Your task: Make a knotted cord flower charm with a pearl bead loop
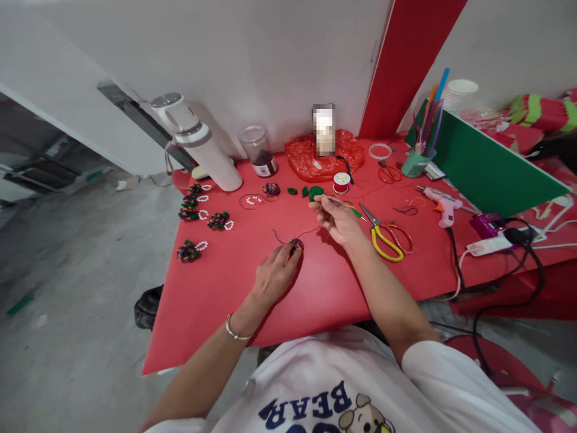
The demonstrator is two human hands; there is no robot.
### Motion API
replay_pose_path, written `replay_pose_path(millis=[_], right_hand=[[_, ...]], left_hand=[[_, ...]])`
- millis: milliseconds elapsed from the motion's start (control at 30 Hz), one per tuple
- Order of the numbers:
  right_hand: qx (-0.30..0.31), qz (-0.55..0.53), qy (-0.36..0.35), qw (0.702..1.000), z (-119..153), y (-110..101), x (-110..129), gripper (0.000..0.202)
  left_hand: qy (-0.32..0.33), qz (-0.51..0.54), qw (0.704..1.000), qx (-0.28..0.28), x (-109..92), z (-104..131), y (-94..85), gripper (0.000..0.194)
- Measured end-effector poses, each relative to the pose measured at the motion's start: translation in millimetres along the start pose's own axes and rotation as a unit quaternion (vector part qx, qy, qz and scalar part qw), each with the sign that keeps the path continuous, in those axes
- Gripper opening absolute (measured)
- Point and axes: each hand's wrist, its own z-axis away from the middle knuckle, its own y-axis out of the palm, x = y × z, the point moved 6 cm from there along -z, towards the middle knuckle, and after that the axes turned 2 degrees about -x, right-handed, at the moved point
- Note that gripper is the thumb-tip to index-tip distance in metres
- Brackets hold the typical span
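Observation:
My left hand (276,272) rests on the red table, its fingers closed on a small multicoloured yarn ball (296,245). A dark yarn end sticks out from the ball. A fine red thread (307,232) runs from it to my right hand (336,219), which is raised slightly with thumb and fingertips pinched on the thread. Whether a needle is in that pinch, I cannot tell. Just beyond the right hand lie a green yarn ball (316,193) and a red thread spool (341,183). Yellow-handled scissors (385,242) lie to its right, beside a green-handled tool (357,213).
Several yarn pieces with white bead loops (189,251) lie at left, near a white thermos (211,159) and a jar (259,153). A red plastic bag (295,159) is at the back. Right are a pen cup (415,163), pink glue gun (446,207), power strip (491,245) and green board (487,165).

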Motion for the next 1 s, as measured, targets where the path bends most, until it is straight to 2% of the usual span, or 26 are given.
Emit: replay_pose_path(millis=[167, 300, 400, 467, 500, 567, 600, 667, 700, 733, 767, 800, 933, 1000], right_hand=[[-0.021, 0.101, -0.039, 0.994, 0.3, 0.7, 1.3, 0.048], [-0.009, 0.155, -0.061, 0.986, 3.6, 6.5, -1.2, 0.044], [0.016, 0.156, -0.037, 0.987, 6.0, 10.9, -6.9, 0.042], [0.031, 0.161, -0.026, 0.986, 7.2, 13.4, -10.0, 0.042], [0.038, 0.167, -0.035, 0.985, 7.8, 15.0, -10.1, 0.042], [0.05, 0.189, -0.082, 0.977, 9.5, 18.9, -7.5, 0.038], [0.054, 0.201, -0.11, 0.972, 10.7, 21.0, -5.8, 0.036], [0.056, 0.211, -0.147, 0.965, 13.2, 24.0, -4.2, 0.033], [0.054, 0.205, -0.15, 0.966, 13.9, 24.4, -4.3, 0.033], [0.049, 0.191, -0.146, 0.969, 14.0, 24.0, -4.1, 0.034], [0.04, 0.173, -0.142, 0.974, 13.5, 22.6, -2.9, 0.034], [0.03, 0.156, -0.134, 0.978, 12.2, 20.7, -0.7, 0.035], [-0.034, 0.115, -0.098, 0.988, -0.2, 4.3, 23.7, 0.039], [-0.091, 0.122, -0.131, 0.98, -7.0, -10.7, 48.2, 0.044]], left_hand=[[0.05, -0.052, 0.997, -0.018, -13.7, 11.1, -5.0, 0.032], [0.046, -0.046, 0.997, -0.032, -19.3, 17.6, -13.2, 0.028], [0.004, 0.015, 0.997, -0.077, -16.3, 15.8, -29.1, 0.022], [-0.07, 0.099, 0.983, -0.136, -6.3, 4.8, -43.1, 0.016], [-0.121, 0.157, 0.964, -0.176, 1.1, -3.5, -49.5, 0.016], [-0.228, 0.297, 0.909, -0.186, 14.9, -27.1, -48.6, 0.019], [-0.268, 0.386, 0.867, -0.165, 18.3, -41.2, -42.7, 0.029], [-0.305, 0.571, 0.758, -0.082, 14.0, -70.1, -26.0, 0.059], [-0.306, 0.635, 0.708, -0.042, 8.5, -82.2, -19.8, 0.066], [-0.304, 0.675, 0.672, -0.013, 3.6, -91.6, -15.9, 0.065], [-0.305, 0.693, 0.653, -0.005, 1.5, -98.0, -14.2, 0.059], [-0.312, 0.695, 0.648, 0.0, 1.0, -101.4, -12.6, 0.053], [-0.354, 0.645, 0.677, -0.006, 11.5, -98.9, -9.7, 0.037], [-0.366, 0.638, 0.677, -0.022, 18.6, -95.9, -9.7, 0.034]])
